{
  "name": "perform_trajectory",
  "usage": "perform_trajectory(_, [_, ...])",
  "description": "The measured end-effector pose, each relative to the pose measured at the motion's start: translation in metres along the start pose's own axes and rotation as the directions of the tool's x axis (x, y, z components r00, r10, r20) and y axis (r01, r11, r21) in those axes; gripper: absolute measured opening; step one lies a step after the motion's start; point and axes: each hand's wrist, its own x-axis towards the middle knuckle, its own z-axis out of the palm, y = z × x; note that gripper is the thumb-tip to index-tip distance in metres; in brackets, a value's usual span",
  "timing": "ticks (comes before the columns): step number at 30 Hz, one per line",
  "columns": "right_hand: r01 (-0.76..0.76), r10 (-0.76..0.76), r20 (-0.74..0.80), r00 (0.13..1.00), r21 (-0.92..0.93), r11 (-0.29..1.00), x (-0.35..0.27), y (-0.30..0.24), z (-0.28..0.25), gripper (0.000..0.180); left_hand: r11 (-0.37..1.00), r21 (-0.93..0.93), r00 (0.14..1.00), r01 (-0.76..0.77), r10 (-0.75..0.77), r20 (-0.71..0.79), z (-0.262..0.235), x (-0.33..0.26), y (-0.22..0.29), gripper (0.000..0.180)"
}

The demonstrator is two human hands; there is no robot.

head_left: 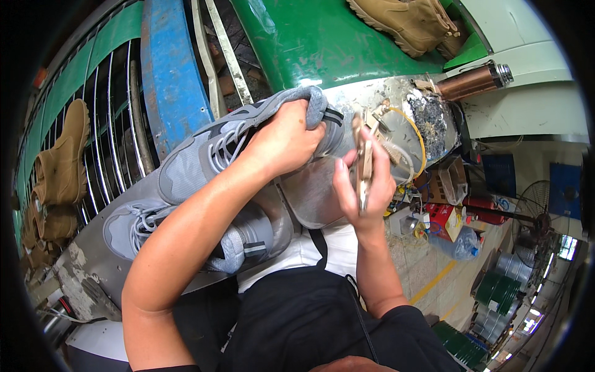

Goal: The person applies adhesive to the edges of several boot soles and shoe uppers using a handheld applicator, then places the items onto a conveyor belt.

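Note:
A grey lace-up sports shoe (pixel 185 166) lies on its base across the metal work surface (pixel 319 208), toe to the left. My left hand (pixel 282 141) is closed on its collar near the heel, the fingers partly tucked inside the opening. Nearer to me rests a second grey shoe (pixel 121 232), partly hidden under my left forearm. Just right of the first shoe's heel, my right hand (pixel 379 186) is closed around a narrow metal hand tool (pixel 364 162). The tool is blurred, so its exact kind cannot be made out.
A green conveyor belt (pixel 304 43) carries tan boots (pixel 406 22) at the far side. Behind my right hand are a yellow hose (pixel 418 133) and a copper-coloured flask (pixel 468 84). More tan boots (pixel 65 155) sit on the rack at left. A fan (pixel 536 198) stands at right.

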Motion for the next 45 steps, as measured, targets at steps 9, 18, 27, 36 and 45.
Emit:
perform_trajectory(9, [-0.177, 0.174, 0.125, 0.977, 0.013, 0.984, 0.053, 0.021, 0.012, 0.062, 0.999, -0.048, 0.999, 0.002, 0.000, 0.044, -0.002, 0.001, 0.006, 0.025])
perform_trajectory(18, [-0.046, 0.060, 0.131, 0.990, -0.104, 0.993, 0.057, 0.020, 0.012, 0.060, 1.000, -0.020, 0.997, 0.023, -0.022, 0.070, -0.002, 0.001, 0.004, 0.025])
perform_trajectory(27, [-0.095, 0.096, 0.084, 0.992, -0.011, 0.995, 0.052, 0.026, 0.016, 0.062, 0.999, -0.034, 0.997, -0.002, 0.005, 0.075, -0.003, -0.001, 0.009, 0.026])
perform_trajectory(36, [-0.216, 0.209, 0.119, 0.971, 0.052, 0.975, 0.046, 0.033, 0.010, 0.061, 0.997, 0.036, 0.997, 0.064, -0.065, 0.040, -0.005, -0.001, 0.011, 0.027])
perform_trajectory(45, [-0.030, 0.041, 0.062, 0.997, -0.168, 0.985, 0.054, 0.018, 0.017, 0.064, 0.999, -0.027, 0.997, 0.019, -0.017, 0.073, -0.002, 0.001, 0.005, 0.024])
